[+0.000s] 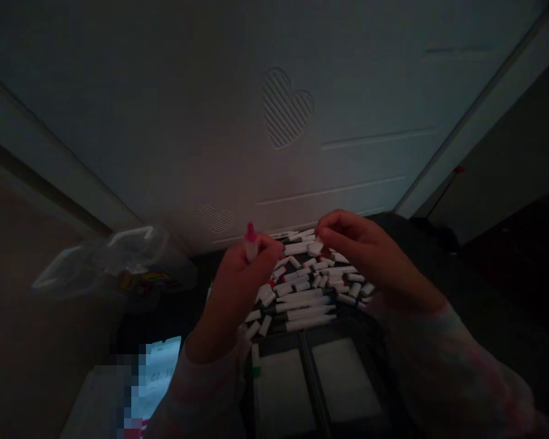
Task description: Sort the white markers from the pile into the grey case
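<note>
My left hand point(240, 283) is closed around a marker point(251, 245), whose pink tip points up, uncapped. Across from it, my right hand point(368, 250) pinches a small white marker cap point(315, 248) between thumb and fingertips. The marker and the cap are apart. Beneath and between both hands spreads a pile of loose white markers point(302, 297) and short white caps point(265, 324), some with coloured ends. The dim light hides most colours.
Nearest me is a dark case point(307, 372) with two compartments, each showing a pale panel. A clear plastic box point(119, 256) stands at the left, beyond a lit phone point(162, 372). A white panel with embossed hearts point(286, 110) rises behind the pile.
</note>
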`<action>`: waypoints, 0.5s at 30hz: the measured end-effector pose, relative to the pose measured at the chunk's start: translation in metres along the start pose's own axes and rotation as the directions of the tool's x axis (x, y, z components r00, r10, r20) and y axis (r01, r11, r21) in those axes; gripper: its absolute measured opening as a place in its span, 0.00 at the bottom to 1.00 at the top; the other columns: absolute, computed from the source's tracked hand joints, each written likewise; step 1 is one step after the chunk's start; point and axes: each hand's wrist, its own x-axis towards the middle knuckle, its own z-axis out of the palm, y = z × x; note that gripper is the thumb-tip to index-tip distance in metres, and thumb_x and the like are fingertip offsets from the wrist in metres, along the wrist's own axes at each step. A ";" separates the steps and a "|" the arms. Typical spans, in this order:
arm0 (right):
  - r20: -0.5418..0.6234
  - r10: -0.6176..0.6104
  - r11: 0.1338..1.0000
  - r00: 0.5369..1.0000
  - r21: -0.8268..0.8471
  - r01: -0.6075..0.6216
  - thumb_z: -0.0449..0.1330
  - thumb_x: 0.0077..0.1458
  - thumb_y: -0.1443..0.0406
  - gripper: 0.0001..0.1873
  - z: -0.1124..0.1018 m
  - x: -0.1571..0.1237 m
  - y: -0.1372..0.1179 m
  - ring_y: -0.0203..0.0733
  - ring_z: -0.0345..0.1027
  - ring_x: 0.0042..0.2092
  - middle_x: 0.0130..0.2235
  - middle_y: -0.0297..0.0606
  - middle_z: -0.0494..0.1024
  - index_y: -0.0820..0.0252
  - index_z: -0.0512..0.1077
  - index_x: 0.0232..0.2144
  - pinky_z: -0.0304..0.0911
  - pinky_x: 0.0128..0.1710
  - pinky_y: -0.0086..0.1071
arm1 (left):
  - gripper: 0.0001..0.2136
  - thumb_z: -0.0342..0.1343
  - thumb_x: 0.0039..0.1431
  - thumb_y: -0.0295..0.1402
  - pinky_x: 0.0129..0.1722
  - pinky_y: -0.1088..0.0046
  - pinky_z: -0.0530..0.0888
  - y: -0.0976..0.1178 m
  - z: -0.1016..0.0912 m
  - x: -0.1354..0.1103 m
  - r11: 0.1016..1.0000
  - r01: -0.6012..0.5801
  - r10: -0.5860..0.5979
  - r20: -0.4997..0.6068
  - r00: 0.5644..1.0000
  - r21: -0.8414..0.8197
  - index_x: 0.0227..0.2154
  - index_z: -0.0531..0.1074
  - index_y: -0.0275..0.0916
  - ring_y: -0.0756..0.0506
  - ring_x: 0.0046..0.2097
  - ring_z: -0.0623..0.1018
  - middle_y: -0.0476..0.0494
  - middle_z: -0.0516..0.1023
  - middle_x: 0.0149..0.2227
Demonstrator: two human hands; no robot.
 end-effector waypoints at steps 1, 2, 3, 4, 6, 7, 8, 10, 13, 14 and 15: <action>0.006 -0.010 0.989 1.000 -0.150 0.011 0.56 0.50 0.61 0.07 -0.006 -0.001 -0.001 0.31 0.60 0.26 0.24 0.29 0.67 0.60 0.65 0.26 0.56 0.27 0.25 | 0.10 0.53 0.50 0.36 0.18 0.78 0.52 0.000 -0.002 0.001 1.000 0.005 -0.005 -0.021 1.000 -0.021 0.19 0.64 0.37 0.56 0.19 0.56 0.57 0.57 0.15; 0.034 -0.009 0.955 0.999 -0.298 0.019 0.56 0.50 0.60 0.09 -0.013 -0.001 -0.002 0.31 0.60 0.27 0.24 0.31 0.67 0.60 0.66 0.26 0.55 0.27 0.26 | 0.10 0.53 0.50 0.36 0.18 0.79 0.52 0.000 -0.004 0.001 0.999 0.006 -0.007 -0.042 0.999 -0.036 0.19 0.64 0.37 0.56 0.19 0.56 0.56 0.57 0.14; 0.075 0.011 0.899 0.997 -0.437 0.023 0.55 0.50 0.59 0.10 -0.020 -0.001 -0.001 0.32 0.60 0.27 0.25 0.31 0.68 0.61 0.66 0.26 0.55 0.26 0.26 | 0.10 0.53 0.50 0.36 0.18 0.79 0.52 0.001 -0.006 0.001 0.999 0.003 -0.006 -0.060 0.998 -0.047 0.19 0.64 0.38 0.55 0.19 0.56 0.56 0.57 0.14; 0.115 0.055 0.831 0.992 -0.556 0.019 0.54 0.51 0.58 0.11 -0.026 0.000 0.001 0.32 0.60 0.27 0.25 0.32 0.68 0.61 0.67 0.26 0.54 0.26 0.26 | 0.10 0.53 0.50 0.35 0.18 0.79 0.53 0.002 -0.007 0.002 0.998 -0.008 0.003 -0.077 0.997 -0.057 0.18 0.64 0.38 0.55 0.19 0.56 0.56 0.57 0.14; 0.158 0.150 0.691 0.976 -0.723 0.010 0.54 0.51 0.58 0.12 -0.036 0.002 0.006 0.32 0.59 0.25 0.24 0.32 0.69 0.61 0.69 0.27 0.52 0.25 0.26 | 0.09 0.54 0.49 0.34 0.17 0.80 0.53 0.005 -0.009 0.002 0.998 -0.027 0.020 -0.108 0.994 -0.062 0.18 0.64 0.38 0.55 0.18 0.56 0.56 0.57 0.14; 0.157 0.185 0.634 0.970 -0.773 0.004 0.53 0.51 0.58 0.12 -0.040 0.004 0.010 0.32 0.59 0.25 0.24 0.32 0.69 0.61 0.69 0.27 0.52 0.24 0.25 | 0.09 0.53 0.49 0.34 0.17 0.80 0.53 0.008 -0.009 0.002 0.998 -0.032 0.024 -0.121 0.992 -0.062 0.17 0.64 0.38 0.55 0.18 0.56 0.56 0.57 0.13; 0.148 0.207 0.591 0.967 -0.807 -0.003 0.53 0.51 0.59 0.11 -0.043 0.006 0.014 0.31 0.59 0.25 0.24 0.32 0.69 0.62 0.69 0.27 0.51 0.24 0.25 | 0.09 0.53 0.49 0.33 0.16 0.80 0.52 0.010 -0.009 0.002 0.998 -0.034 0.026 -0.132 0.991 -0.059 0.17 0.64 0.38 0.55 0.18 0.56 0.56 0.56 0.13; 0.124 0.226 0.542 0.966 -0.840 -0.019 0.54 0.50 0.60 0.10 -0.046 0.011 0.021 0.32 0.60 0.25 0.25 0.33 0.70 0.62 0.70 0.27 0.51 0.24 0.25 | 0.10 0.52 0.49 0.31 0.16 0.80 0.52 0.016 -0.008 0.001 0.999 -0.026 0.019 -0.150 0.989 -0.045 0.16 0.63 0.38 0.56 0.17 0.56 0.56 0.56 0.13; 0.131 0.262 0.528 0.956 -0.849 -0.029 0.54 0.50 0.62 0.10 -0.047 0.017 0.031 0.32 0.62 0.26 0.26 0.34 0.72 0.62 0.71 0.28 0.51 0.24 0.25 | 0.12 0.49 0.50 0.26 0.15 0.82 0.53 0.022 -0.004 0.002 0.999 0.017 -0.024 -0.172 0.985 -0.044 0.14 0.63 0.37 0.57 0.16 0.56 0.55 0.56 0.13; 0.139 0.276 0.525 0.951 -0.851 -0.028 0.54 0.49 0.62 0.09 -0.047 0.019 0.034 0.33 0.62 0.26 0.26 0.34 0.72 0.62 0.71 0.29 0.52 0.25 0.25 | 0.12 0.48 0.50 0.25 0.15 0.82 0.54 0.024 -0.003 0.002 0.999 0.011 -0.020 -0.177 0.984 -0.048 0.13 0.63 0.36 0.57 0.16 0.56 0.55 0.57 0.13; 0.146 0.290 0.520 0.946 -0.854 -0.027 0.55 0.49 0.62 0.09 -0.047 0.021 0.036 0.33 0.62 0.26 0.26 0.35 0.73 0.62 0.71 0.29 0.52 0.25 0.26 | 0.12 0.48 0.50 0.24 0.15 0.82 0.54 0.025 -0.001 0.002 0.999 -0.013 0.003 -0.181 0.984 -0.051 0.13 0.64 0.36 0.57 0.16 0.56 0.55 0.57 0.13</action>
